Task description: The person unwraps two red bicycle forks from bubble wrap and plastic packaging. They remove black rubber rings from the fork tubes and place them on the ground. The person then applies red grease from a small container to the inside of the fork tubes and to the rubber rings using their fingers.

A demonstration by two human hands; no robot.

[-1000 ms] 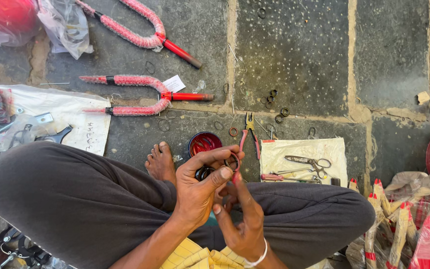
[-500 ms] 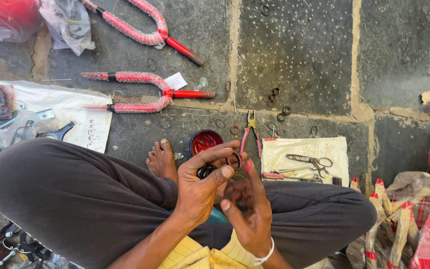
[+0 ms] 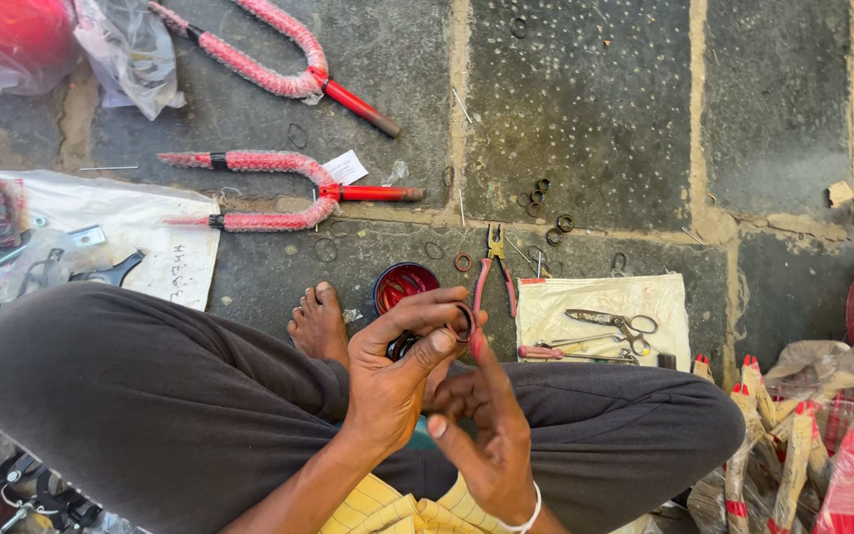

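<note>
I sit cross-legged on a stone floor. My left hand [image 3: 399,368] pinches a small dark ring [image 3: 465,322] between thumb and fingers, just above my knees. My right hand [image 3: 484,427] hovers close beneath it with fingers spread, its red-smeared fingertip touching near the ring. A small round tin of red grease [image 3: 404,286] stands on the floor just beyond my hands. Red-handled pliers [image 3: 492,265] lie to the right of the tin.
Two red-wrapped bicycle forks [image 3: 271,188] [image 3: 279,61] lie on the floor ahead. Scissors [image 3: 613,323] rest on a white cloth [image 3: 605,299] at right. Several loose rings [image 3: 546,203] are scattered ahead. Wrapped parts [image 3: 803,445] pile at right; a plastic sheet with hardware [image 3: 71,242] lies left.
My right hand has dropped slightly and opened its fingers below the left hand. The left hand keeps its pinch on the ring.
</note>
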